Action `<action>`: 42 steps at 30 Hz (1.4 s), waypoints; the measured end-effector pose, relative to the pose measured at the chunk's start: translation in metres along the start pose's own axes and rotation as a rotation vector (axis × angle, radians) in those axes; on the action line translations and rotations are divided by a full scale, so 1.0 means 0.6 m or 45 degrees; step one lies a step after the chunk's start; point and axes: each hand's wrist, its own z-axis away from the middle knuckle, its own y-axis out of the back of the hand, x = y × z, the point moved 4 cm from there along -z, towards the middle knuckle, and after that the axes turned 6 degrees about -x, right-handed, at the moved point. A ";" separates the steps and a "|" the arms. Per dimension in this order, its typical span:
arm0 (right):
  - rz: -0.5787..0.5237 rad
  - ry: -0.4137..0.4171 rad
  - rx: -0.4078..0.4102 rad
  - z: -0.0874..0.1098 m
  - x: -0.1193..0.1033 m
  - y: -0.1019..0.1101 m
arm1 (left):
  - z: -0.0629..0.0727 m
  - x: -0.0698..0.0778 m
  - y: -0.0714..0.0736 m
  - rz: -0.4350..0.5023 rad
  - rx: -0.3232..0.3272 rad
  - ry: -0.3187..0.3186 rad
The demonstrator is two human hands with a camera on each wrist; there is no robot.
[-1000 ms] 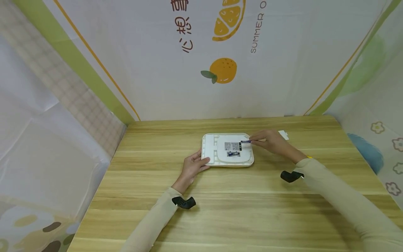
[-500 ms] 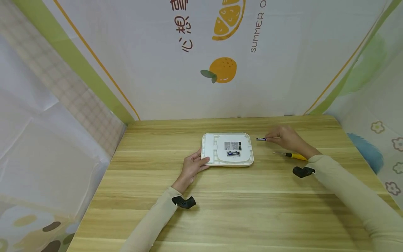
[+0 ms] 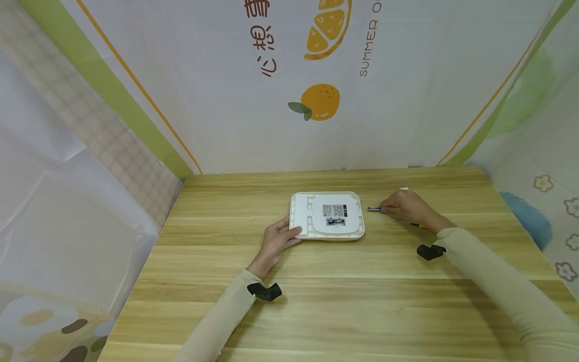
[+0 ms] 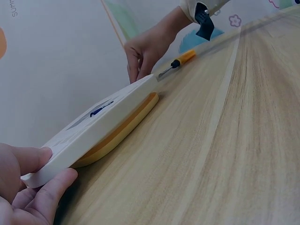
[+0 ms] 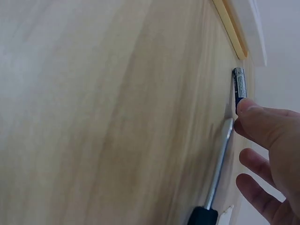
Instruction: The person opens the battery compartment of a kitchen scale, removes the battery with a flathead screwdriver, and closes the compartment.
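Note:
A flat white device point(image 3: 302, 206) with rounded corners lies underside up, with a printed label and a small battery slot; a yellow-orange part shows below it. My left hand point(image 3: 273, 240) grips its left end, thumb on top and fingers beneath. One blue battery point(image 3: 335, 221) sits in the slot. To the right of the device, my right hand point(image 3: 409, 207) pinches another small battery point(image 5: 239, 84) between thumb and finger, low over the tabletop. In the right wrist view the other fingers are spread apart. Whether this battery touches the wood I cannot tell.
A screwdriver point(image 5: 218, 173) with a yellow and black handle lies by my right hand, partly hidden in the head view. Behind that hand shows a small white plastic piece point(image 3: 404, 189). The wooden table point(image 3: 316, 301) ends at a printed cloth wall point(image 3: 253, 146).
My right hand has drawn the battery away from the device to the right, then come down slightly nearer the table. The left hand and the device have stayed put.

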 end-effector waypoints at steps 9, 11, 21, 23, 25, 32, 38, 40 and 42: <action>0.138 0.050 0.026 0.001 -0.012 -0.003 | 0.001 0.001 0.001 -0.011 -0.010 -0.007; 0.154 0.045 0.027 0.002 -0.014 -0.004 | 0.000 0.000 0.002 -0.014 -0.010 -0.004; 0.179 0.085 0.036 0.001 -0.020 -0.006 | -0.002 -0.003 0.002 -0.003 -0.003 0.007; 0.169 0.087 0.011 -0.001 -0.021 -0.004 | -0.002 -0.003 0.002 -0.008 -0.005 0.004; 0.153 0.074 -0.011 -0.004 -0.025 0.002 | -0.002 -0.004 0.002 -0.013 -0.008 0.002; 0.099 -0.099 -0.039 -0.022 -0.054 0.033 | 0.000 -0.004 0.003 0.013 0.005 0.000; 0.029 -0.017 0.068 -0.047 -0.110 0.035 | 0.000 -0.003 0.003 0.020 0.010 -0.007; -0.010 0.037 0.092 -0.055 -0.130 0.024 | 0.000 -0.003 0.002 0.020 0.005 -0.008; -0.029 0.088 0.104 -0.062 -0.149 0.010 | -0.001 -0.003 0.002 0.020 0.001 -0.007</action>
